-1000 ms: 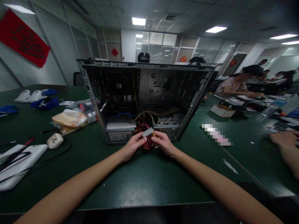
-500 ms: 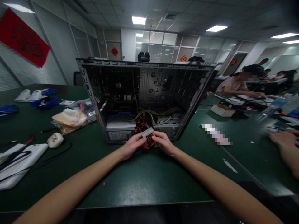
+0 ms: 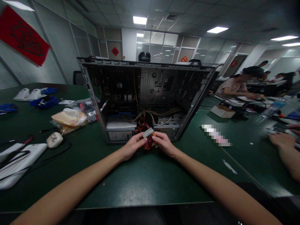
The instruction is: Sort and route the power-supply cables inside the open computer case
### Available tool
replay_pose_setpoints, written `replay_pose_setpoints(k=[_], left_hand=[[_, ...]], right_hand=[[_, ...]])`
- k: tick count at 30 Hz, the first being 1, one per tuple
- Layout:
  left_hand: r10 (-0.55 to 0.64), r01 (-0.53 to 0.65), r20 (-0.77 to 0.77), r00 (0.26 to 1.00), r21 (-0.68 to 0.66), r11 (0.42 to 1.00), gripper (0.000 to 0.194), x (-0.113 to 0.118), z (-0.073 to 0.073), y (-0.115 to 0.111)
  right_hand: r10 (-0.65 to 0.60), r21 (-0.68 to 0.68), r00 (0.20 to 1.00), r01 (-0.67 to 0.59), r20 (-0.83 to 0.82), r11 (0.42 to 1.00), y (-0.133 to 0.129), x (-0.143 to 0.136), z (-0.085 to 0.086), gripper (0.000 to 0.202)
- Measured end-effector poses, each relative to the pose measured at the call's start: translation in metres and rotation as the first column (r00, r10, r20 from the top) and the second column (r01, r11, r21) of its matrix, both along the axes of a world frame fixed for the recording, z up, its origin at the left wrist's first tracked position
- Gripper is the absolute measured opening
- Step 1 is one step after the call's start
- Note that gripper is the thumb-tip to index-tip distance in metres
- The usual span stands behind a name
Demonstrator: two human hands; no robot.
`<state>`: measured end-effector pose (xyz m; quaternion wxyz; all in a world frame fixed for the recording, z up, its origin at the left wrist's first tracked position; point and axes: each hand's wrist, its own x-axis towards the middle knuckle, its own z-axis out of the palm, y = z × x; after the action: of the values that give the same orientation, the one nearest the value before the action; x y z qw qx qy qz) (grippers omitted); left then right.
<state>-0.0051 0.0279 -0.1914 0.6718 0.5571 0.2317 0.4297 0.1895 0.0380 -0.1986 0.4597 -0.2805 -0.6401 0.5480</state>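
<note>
An open-sided computer case (image 3: pixel 147 62) stands on the green table, its inside facing me. From its lower bay a bundle of coloured power cables (image 3: pixel 150 145) spills out at the front. My left hand (image 3: pixel 131 146) pinches the left end of a wide, pale multi-pin power connector (image 3: pixel 148 132) between thumb and fingers. At the connector's right end, my right hand (image 3: pixel 165 143) is closed on the connector and the yellow wires by it. Inside the case I see a power supply (image 3: pixel 119 136) at lower left and beige cables (image 3: pixel 161 112) running across.
Left of the case lie a plastic bag (image 3: pixel 70 118), a pale mouse-like object (image 3: pixel 54 140) and a white device (image 3: pixel 30 162) with black cords. To the right are a small open box (image 3: pixel 222 111), a plastic bottle (image 3: pixel 273 107) and another person's hand (image 3: pixel 282 140).
Both hands keep their grip on the connector, with almost no movement. The view has shifted very slightly. At the right, the other person's hands have moved a little.
</note>
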Motion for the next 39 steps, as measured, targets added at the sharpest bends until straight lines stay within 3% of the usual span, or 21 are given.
replay_pose_setpoints(k=[4, 12, 21, 35, 39], left_hand=[[-0.008, 0.008, 0.017, 1.0, 0.013, 1.0, 0.04, -0.001, 0.0, 0.001], [-0.023, 0.026, -0.049, 0.999, 0.066, 0.997, 0.039, -0.002, 0.003, 0.0], [-0.014, 0.014, -0.034, 0.999, 0.022, 1.0, 0.044, 0.0, 0.003, -0.001], [-0.03, 0.034, -0.085, 0.996, 0.052, 0.998, 0.044, -0.004, 0.001, 0.003], [0.032, -0.018, -0.118, 0.993, 0.114, 0.993, 0.043, -0.003, 0.006, 0.0]], right_hand=[[-0.008, 0.032, 1.0, 0.007, 0.008, 0.999, -0.001, -0.001, 0.002, 0.035], [0.056, -0.109, 0.995, -0.064, -0.08, 0.992, 0.001, -0.001, -0.001, 0.033], [0.097, -0.079, 0.991, -0.104, -0.09, 0.991, 0.001, 0.002, -0.001, 0.033], [0.02, 0.128, 0.991, -0.036, 0.13, 0.991, -0.004, 0.0, 0.012, 0.04], [-0.054, 0.282, 0.974, -0.01, 0.22, 0.959, -0.007, -0.002, 0.015, 0.038]])
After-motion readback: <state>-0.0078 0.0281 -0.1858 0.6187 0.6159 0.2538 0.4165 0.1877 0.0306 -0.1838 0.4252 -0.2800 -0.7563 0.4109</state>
